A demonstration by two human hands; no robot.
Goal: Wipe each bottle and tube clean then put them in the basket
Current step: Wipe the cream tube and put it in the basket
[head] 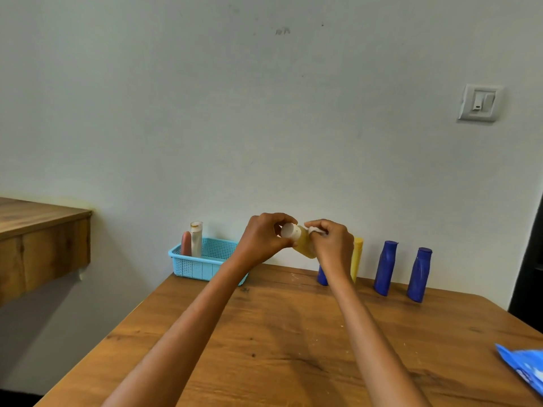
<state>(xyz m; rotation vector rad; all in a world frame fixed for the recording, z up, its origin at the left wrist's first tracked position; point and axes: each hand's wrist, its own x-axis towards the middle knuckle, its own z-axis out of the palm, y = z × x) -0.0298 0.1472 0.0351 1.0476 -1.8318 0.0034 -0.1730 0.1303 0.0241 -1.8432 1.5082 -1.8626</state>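
Blue packet (526, 370) (table edge) | hands (296, 240) grip yellow bottle (304, 245), wipe (313, 230) | basket (202, 264) left

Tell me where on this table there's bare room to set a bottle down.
Bare wood fills the near table between the forearms, and the stretch between the basket and the blue bottles. The back edge is crowded: yellow tube, blue bottles. The blue packet takes the right corner.

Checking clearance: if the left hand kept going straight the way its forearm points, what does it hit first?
Probably the yellow bottle that the left hand already grips by its white cap. Past it the wall comes next. The basket lies to the left of that line, though depth is unclear.
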